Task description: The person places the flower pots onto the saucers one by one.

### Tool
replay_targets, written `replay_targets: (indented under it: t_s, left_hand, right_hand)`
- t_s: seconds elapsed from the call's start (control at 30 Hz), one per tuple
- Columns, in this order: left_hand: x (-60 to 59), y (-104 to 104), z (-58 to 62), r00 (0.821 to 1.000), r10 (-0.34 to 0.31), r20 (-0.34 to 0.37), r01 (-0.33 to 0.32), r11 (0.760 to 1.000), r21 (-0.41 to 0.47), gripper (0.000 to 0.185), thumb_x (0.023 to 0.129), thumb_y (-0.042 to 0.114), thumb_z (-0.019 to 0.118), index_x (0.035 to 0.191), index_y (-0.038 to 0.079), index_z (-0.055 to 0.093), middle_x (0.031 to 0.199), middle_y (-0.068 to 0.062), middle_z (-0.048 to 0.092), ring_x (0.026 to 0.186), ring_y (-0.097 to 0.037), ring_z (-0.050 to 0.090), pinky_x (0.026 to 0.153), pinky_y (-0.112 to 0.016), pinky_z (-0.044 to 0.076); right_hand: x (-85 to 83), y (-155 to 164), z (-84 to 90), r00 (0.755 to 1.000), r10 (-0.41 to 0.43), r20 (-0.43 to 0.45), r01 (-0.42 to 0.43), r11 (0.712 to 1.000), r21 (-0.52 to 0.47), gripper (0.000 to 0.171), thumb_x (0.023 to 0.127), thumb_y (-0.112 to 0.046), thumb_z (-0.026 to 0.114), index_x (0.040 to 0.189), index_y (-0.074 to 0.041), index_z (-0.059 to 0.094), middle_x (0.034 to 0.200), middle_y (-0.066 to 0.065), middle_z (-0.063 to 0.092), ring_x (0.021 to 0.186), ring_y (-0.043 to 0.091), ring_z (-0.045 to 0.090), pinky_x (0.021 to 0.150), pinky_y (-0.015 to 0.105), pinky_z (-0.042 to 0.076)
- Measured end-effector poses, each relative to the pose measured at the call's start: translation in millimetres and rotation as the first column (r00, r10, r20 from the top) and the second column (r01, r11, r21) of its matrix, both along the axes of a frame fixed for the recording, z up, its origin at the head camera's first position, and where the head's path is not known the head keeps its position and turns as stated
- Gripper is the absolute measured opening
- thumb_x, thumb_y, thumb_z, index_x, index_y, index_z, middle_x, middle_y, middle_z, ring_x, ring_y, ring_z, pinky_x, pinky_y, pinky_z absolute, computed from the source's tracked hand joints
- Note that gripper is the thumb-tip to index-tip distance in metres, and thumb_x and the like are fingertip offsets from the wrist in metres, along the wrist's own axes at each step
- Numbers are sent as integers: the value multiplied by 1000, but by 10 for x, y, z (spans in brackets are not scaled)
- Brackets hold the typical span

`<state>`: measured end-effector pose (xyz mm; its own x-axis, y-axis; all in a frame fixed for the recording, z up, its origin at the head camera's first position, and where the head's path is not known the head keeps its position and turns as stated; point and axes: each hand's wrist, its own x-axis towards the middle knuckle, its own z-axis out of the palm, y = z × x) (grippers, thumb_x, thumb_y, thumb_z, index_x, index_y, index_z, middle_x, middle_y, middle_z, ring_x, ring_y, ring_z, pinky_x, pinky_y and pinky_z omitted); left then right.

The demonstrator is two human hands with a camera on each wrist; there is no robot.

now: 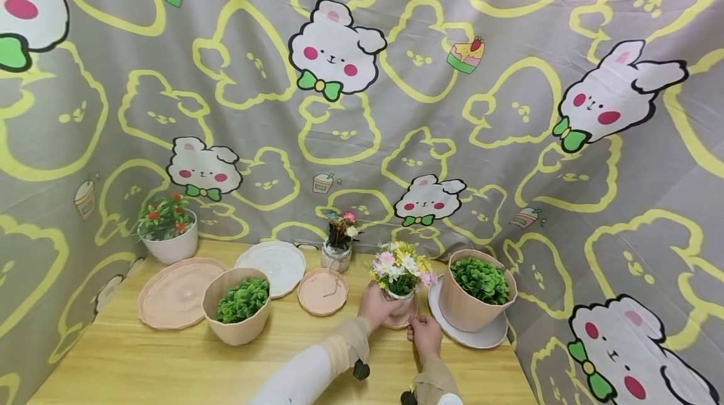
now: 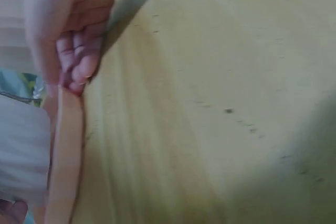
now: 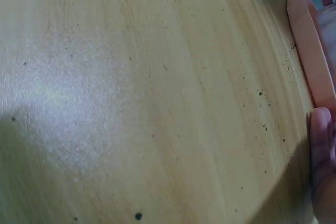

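A small pale pot of yellow, pink and white flowers (image 1: 400, 273) stands on a small pink saucer (image 1: 403, 323) near the table's front right. My left hand (image 1: 378, 305) grips the pot's left side. In the left wrist view its curled fingers (image 2: 76, 59) sit just above the saucer rim (image 2: 65, 150), beside the pot wall (image 2: 21, 150). My right hand (image 1: 423, 332) is at the saucer's front right edge and pinches it. The right wrist view shows only a fingertip (image 3: 321, 145) just below the pink rim (image 3: 310, 51).
A ribbed pink pot of greenery (image 1: 477, 292) on a white saucer (image 1: 481, 337) stands close on the right. To the left are an empty pink saucer (image 1: 322, 292), a jar of flowers (image 1: 337, 248), a white plate (image 1: 271, 265), another green pot (image 1: 237, 305), a large pink plate (image 1: 175, 295) and a red-flowered white pot (image 1: 168, 229). Printed cloth walls surround the wooden table (image 1: 170, 361).
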<state>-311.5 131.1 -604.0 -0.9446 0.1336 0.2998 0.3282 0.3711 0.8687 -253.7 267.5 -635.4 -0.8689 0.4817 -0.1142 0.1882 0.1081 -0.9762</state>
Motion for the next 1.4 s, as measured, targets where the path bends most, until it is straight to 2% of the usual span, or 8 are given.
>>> replay_targets:
  t_s: [0.13, 0.3, 0.43, 0.63, 0.77, 0.97, 1.2, 1.4]
  left_hand:
    - [63, -25, -56, 999, -18, 26, 18, 1000, 3, 65, 69, 26, 84, 126, 7, 59, 114, -9, 66, 106, -25, 65, 93, -38, 55]
    - [115, -52, -132, 999, 13, 52, -14, 1000, 5, 65, 69, 24, 84, 126, 8, 59, 114, -7, 65, 107, -24, 64, 95, -38, 54]
    - [118, -47, -186, 1000, 31, 0, -31, 999, -33, 67, 68, 31, 86, 125, 8, 60, 112, -9, 66, 104, -26, 65, 92, -40, 55]
    - [111, -49, -184, 1000, -19, 12, 20, 996, -90, 72, 70, 33, 84, 130, 5, 56, 115, -13, 62, 105, -27, 63, 94, -41, 54]
    - [129, -138, -110, 992, -97, 80, 102, 993, -59, 72, 72, 29, 84, 131, 1, 53, 119, -16, 60, 112, -31, 61, 99, -44, 51]
    - [175, -370, 49, 958, -243, 150, 236, 970, 64, 63, 80, 20, 79, 133, 2, 52, 132, -18, 59, 126, -35, 54, 107, -49, 45]
    - [241, -680, 328, 964, -193, 186, 179, 980, 85, 64, 87, 24, 73, 139, -3, 47, 141, -26, 50, 130, -45, 47, 104, -57, 45]
    - [291, -970, 416, 980, -134, 148, 112, 982, 149, 45, 93, 28, 66, 127, 0, 58, 128, -21, 61, 120, -39, 56, 98, -51, 50]
  right_hand:
    - [20, -21, -9, 1000, 6, -1, -6, 1000, -10, 17, 91, -3, 60, 91, 13, 57, 62, 5, 65, 53, 7, 61, 48, 20, 54]
    - [62, -70, -2, 1000, 5, 9, -5, 1000, -15, 17, 91, -2, 59, 93, 14, 57, 63, 6, 65, 54, 8, 61, 48, 20, 54]
    - [91, -86, -10, 1000, 6, 21, -6, 1000, -3, 17, 91, -3, 60, 94, 14, 57, 64, 6, 66, 54, 8, 61, 49, 20, 54]
    - [127, -78, -5, 1000, -9, 21, 9, 1000, 16, 17, 91, -3, 60, 93, 13, 58, 64, 7, 66, 54, 7, 62, 49, 21, 55]
    - [149, -94, 17, 1000, 0, 17, 0, 1000, 6, 16, 91, -3, 59, 92, 13, 56, 64, 7, 66, 54, 7, 61, 49, 21, 55]
    - [151, -111, 21, 1000, 6, 25, -6, 1000, 11, 16, 91, -2, 59, 92, 13, 56, 66, 10, 67, 54, 8, 61, 49, 21, 55]
    - [54, -68, 31, 1000, -19, 21, 19, 999, 27, 18, 92, -5, 60, 94, 13, 58, 65, 8, 66, 54, 8, 60, 48, 20, 54]
    - [48, 1, 94, 999, 22, 26, -21, 999, -36, 27, 95, -5, 56, 109, 17, 51, 70, 8, 65, 57, 6, 61, 51, 19, 55]
